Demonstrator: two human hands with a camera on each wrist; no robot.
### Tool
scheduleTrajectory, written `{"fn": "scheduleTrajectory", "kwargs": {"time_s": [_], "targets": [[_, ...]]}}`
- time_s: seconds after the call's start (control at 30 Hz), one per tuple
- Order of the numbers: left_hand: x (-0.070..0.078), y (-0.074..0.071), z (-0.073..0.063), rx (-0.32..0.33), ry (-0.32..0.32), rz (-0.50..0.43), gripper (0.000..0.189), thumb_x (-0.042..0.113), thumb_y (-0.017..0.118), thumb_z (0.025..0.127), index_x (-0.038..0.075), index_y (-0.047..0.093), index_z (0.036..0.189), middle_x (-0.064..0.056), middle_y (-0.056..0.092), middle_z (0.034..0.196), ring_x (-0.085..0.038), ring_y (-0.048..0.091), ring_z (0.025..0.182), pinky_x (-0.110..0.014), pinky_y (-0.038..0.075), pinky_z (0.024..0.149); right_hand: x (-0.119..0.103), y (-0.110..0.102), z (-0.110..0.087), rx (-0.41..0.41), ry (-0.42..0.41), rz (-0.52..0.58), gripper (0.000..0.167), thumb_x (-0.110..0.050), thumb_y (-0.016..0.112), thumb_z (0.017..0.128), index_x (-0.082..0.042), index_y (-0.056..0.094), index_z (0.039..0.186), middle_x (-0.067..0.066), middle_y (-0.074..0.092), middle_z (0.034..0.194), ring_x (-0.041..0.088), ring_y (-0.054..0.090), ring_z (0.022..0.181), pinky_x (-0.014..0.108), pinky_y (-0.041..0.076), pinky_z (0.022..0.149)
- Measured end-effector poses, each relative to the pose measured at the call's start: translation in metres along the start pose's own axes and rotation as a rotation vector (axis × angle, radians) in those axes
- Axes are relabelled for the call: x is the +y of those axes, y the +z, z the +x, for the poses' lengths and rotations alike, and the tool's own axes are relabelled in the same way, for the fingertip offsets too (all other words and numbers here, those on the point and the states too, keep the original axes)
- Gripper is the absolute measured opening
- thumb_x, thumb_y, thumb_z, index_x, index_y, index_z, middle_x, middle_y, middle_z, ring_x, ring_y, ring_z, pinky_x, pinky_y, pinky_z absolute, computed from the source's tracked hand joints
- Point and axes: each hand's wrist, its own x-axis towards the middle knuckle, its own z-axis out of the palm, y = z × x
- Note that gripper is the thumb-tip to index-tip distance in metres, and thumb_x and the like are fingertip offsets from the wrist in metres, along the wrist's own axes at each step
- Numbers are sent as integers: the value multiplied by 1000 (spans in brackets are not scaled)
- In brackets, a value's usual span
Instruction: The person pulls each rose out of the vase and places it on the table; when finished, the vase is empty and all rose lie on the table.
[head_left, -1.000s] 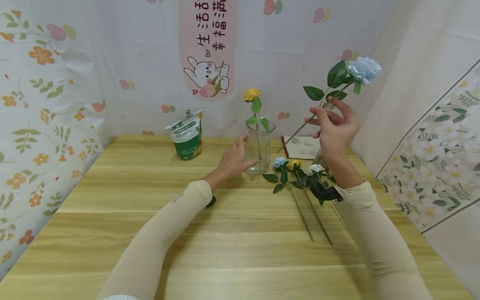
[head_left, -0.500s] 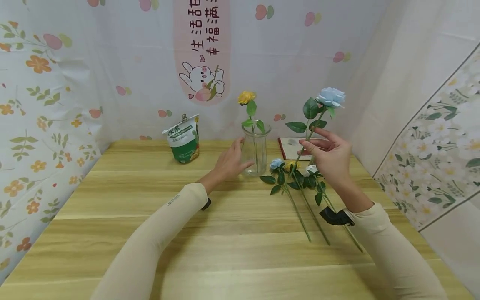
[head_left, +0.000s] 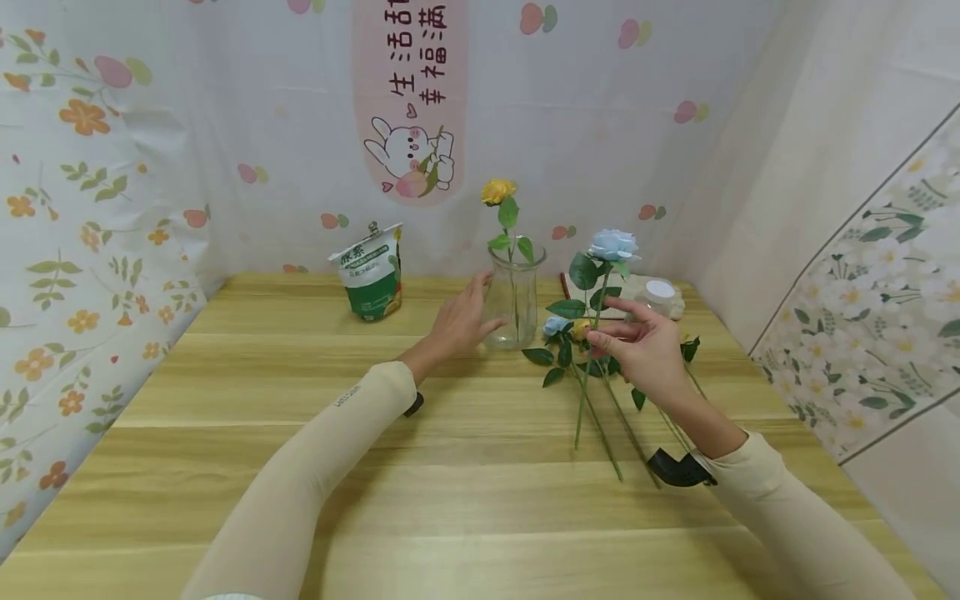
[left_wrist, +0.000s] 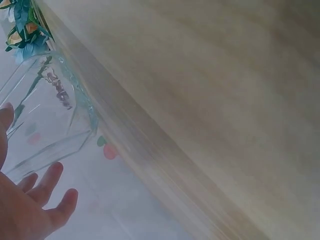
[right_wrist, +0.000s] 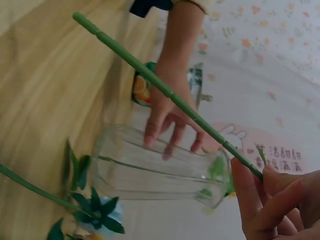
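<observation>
With thumb and fingertips, my right hand (head_left: 648, 354) pinches the stem of a pale blue artificial rose (head_left: 613, 245). The rose stands nearly upright, its bloom on top and the bare stem (right_wrist: 172, 95) running down past the fingers. A clear glass vase (head_left: 527, 296) stands at the back with one yellow rose (head_left: 498, 192) in it. My left hand (head_left: 459, 321) is at the vase's left side, thumb and fingers spread loosely, fingertips right at the glass. Below my right hand, several roses lie on the table, among them a blue rose (head_left: 557, 325); my hand partly hides them.
A green and white pouch (head_left: 375, 283) with a clip on top stands at the back left. Behind my right hand are a pale flat item with a red edge (head_left: 573, 287) and a white-lidded jar (head_left: 658, 292). A printed curtain (head_left: 300, 167) hangs behind the wooden table (head_left: 450, 483).
My right hand has come down and to the left with the blue rose, whose stem has swung from a slant to nearly upright. My left hand has stayed beside the vase.
</observation>
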Motion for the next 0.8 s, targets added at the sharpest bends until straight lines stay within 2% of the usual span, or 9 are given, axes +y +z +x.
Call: {"fn": "scheduleTrajectory", "kwargs": {"time_s": [0.17, 0.33, 0.47, 0.57, 0.73, 0.8], "targets": [[-1, 0, 1, 2, 3, -5, 86, 47, 69, 91, 11, 20, 152, -8, 46, 148, -18, 49, 59, -31, 38, 51, 12, 6, -6, -43, 31, -32, 50, -6, 73, 90, 2, 54, 136, -2, 76, 82, 14, 71, 61, 24, 30, 31], [-3, 1, 0, 9, 11, -8, 85, 47, 68, 92, 11, 21, 152, -8, 46, 148, -17, 47, 56, -30, 36, 50, 19, 13, -11, -106, 89, -45, 53, -6, 74, 89, 3, 53, 137, 12, 75, 84, 21, 72, 63, 25, 31, 32], [-2, 3, 0, 27, 7, -32, 82, 45, 68, 92, 11, 22, 151, -9, 47, 147, -17, 45, 54, -31, 35, 49, 24, 19, -15, -162, 169, -55, 56, -8, 74, 89, -1, 52, 140, 9, 75, 83, 27, 72, 65, 26, 31, 34], [0, 4, 0, 36, 2, -50, 81, 42, 69, 93, 11, 22, 151, -10, 47, 147, -19, 47, 57, -32, 36, 50, 27, 23, -17, -176, 206, -53, 56, -10, 74, 89, -6, 52, 141, 4, 75, 82, 27, 72, 66, 26, 31, 35], [1, 4, -2, 41, 5, -44, 80, 40, 69, 93, 10, 23, 151, -11, 47, 148, -21, 50, 62, -33, 38, 52, 31, 27, -18, -206, 231, -47, 56, -7, 74, 89, -6, 52, 141, 9, 76, 85, 32, 72, 67, 25, 29, 34], [1, 4, -2, 41, 6, -46, 80, 40, 69, 93, 10, 22, 151, -11, 47, 148, -21, 49, 62, -33, 38, 52, 33, 28, -17, -231, 259, -32, 57, -6, 73, 90, -6, 50, 142, 15, 75, 89, 34, 72, 68, 25, 28, 34]]}}
